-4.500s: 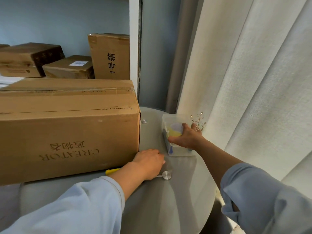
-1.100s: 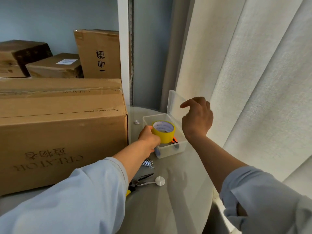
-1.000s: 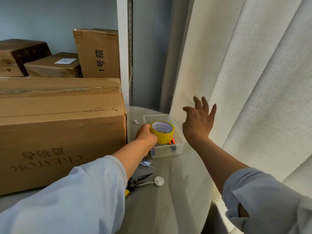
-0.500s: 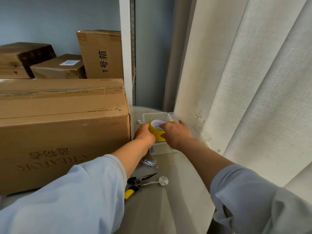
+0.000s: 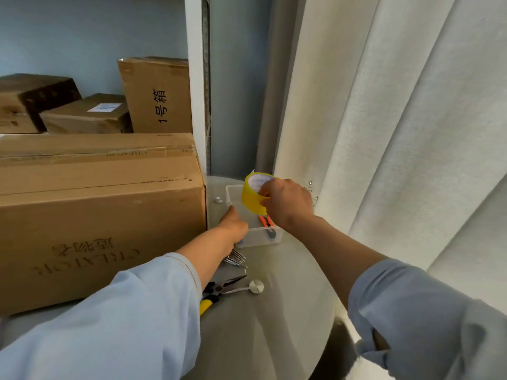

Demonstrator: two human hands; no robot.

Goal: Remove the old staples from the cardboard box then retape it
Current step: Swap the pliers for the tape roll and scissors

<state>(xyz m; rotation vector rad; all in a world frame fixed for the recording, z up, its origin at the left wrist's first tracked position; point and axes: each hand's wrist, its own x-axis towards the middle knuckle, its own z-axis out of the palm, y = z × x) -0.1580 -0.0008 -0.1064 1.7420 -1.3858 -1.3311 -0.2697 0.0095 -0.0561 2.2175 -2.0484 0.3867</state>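
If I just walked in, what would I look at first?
Probably the bright yellow tape roll, held up by the right hand just above the clear plastic box on the round table. Next, the big cardboard box filling the left side, with yellow-handled pliers lying near its corner.

A round grey desk (image 5: pixel 274 325) carries a large cardboard box (image 5: pixel 96 215) at left, a clear plastic container (image 5: pixel 260 239) far right, and pliers (image 5: pixel 219 290) nearer, beside a heap of staples (image 5: pixel 236 260).
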